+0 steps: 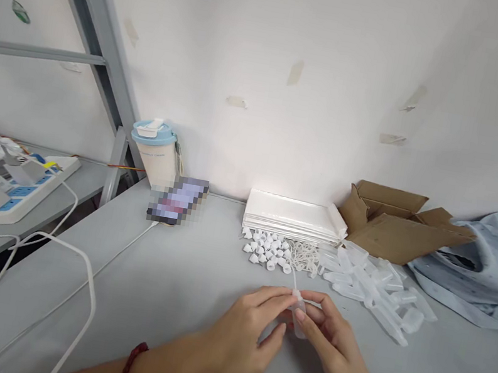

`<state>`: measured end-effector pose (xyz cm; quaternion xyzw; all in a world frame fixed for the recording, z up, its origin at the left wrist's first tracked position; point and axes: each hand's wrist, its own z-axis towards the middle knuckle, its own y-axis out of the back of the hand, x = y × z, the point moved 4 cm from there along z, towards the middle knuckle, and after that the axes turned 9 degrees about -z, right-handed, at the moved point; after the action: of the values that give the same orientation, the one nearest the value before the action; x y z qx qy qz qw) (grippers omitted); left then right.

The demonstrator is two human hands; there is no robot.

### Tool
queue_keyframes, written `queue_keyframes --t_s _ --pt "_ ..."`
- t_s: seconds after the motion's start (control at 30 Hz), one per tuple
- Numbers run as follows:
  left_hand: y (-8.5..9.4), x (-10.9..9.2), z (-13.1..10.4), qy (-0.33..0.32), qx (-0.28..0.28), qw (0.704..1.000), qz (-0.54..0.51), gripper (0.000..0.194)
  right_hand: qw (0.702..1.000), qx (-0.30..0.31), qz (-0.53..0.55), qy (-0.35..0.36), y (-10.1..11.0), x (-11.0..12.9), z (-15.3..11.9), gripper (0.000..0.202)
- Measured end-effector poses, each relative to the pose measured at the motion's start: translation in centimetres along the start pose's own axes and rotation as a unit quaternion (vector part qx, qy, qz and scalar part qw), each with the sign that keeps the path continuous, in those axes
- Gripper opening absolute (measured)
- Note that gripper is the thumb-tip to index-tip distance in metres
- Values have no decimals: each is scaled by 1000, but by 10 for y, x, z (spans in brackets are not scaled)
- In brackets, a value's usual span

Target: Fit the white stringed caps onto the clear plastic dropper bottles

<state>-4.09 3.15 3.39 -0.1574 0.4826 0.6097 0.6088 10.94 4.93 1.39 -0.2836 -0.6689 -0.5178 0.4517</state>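
A small translucent plastic bottle (pixel 299 327) is tilted between my two hands, just above the grey table. My right hand (pixel 337 344) is closed around its body, thumb on the near side. The fingertips of my left hand (pixel 248 333) pinch at its neck, where a thin white stem (pixel 295 280) sticks out. How the stem joins the bottle is partly hidden by the fingers. Just beyond lie a group of small white caps (pixel 267 250), a heap of thin white loop-like pieces (pixel 306 258) and a pile of similar translucent bottles (pixel 370 286).
Behind the small parts is a stack of white trays (pixel 293 210), beside an open cardboard box (pixel 395 227). Bluish cloth (pixel 487 271) lies at right. A cup (pixel 156 155), a phone (pixel 178 200) and its white cable (pixel 91 287) are at left; a power strip (pixel 19 192) lies farther left.
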Motion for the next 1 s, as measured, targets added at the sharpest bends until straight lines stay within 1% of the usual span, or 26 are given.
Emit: queue_keyframes --t_s 0.13,0.23,0.3,0.37,0.43,0.5,0.53,0.67,0.73,0.83,0.9,1.0 --pt "0 0 -2 -18 7 999 28 45 1000 9 19 -6 -2 3 0 33" --pt "0 -2 -3 -33 27 997 63 45 999 12 45 -16 -2 6 -1 37" --pt "1 -2 -2 -41 29 996 80 43 997 20 68 -26 -2 7 -1 41" --pt "3 0 -1 -43 11 995 89 40 993 36 106 -36 -2 7 0 43" --pt "4 2 -2 -49 -22 993 105 38 986 52 155 -42 -2 7 1 41" --pt "5 2 -2 -71 -43 988 128 38 975 65 209 -43 -2 6 3 37" --pt "4 1 -3 -88 -44 985 140 39 969 70 235 -41 -2 6 4 35" --pt "-2 -1 -2 -138 -2 973 186 48 950 87 298 -30 -4 6 6 30" --pt "-4 -1 -1 -144 13 968 207 51 948 97 302 -22 -5 7 6 30" --pt "-5 0 -1 -145 16 964 224 51 950 113 293 -6 -7 7 5 29" --pt "-4 1 -1 -144 16 964 223 50 955 116 275 8 -7 8 4 29" --pt "-3 4 -1 -126 14 970 208 45 965 117 235 22 -8 8 4 31"
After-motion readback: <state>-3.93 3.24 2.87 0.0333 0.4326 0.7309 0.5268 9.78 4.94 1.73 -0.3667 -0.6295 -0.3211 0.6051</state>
